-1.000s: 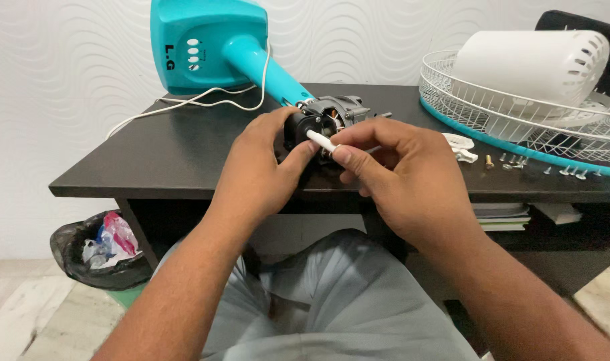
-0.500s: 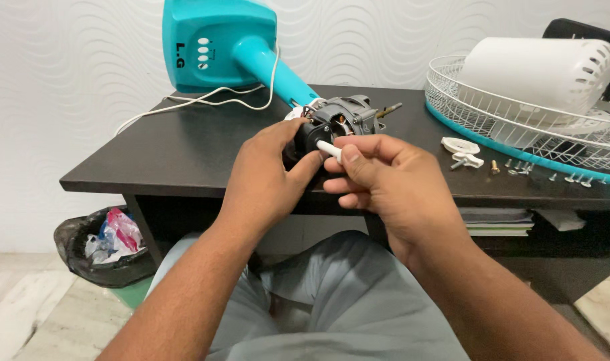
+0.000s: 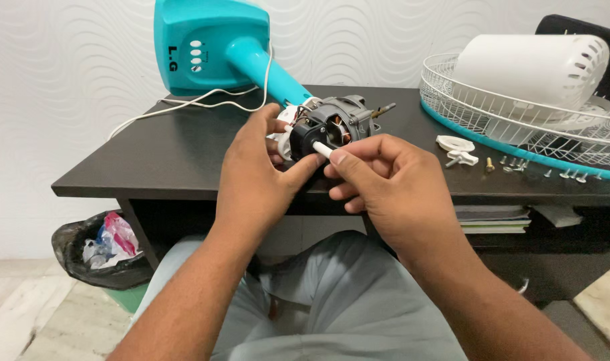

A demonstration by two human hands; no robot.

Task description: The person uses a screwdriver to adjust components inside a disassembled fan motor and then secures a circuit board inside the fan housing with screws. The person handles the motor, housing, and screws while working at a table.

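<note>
A grey fan motor with copper windings lies on its side at the front of the dark table, joined to the teal neck of a fan stand. My left hand grips the black rear part of the motor, thumb against it. My right hand pinches a short white knob stem that sticks out of that black part, between thumb and forefinger.
A white wire fan guard with a white motor cover in it lies at the right. Several loose screws and white plastic nuts lie near it. A white cord runs leftward. A lined bin stands on the floor at the left.
The view has shifted slightly; both hands stay on the motor, with the right fingers still on the white stem.
</note>
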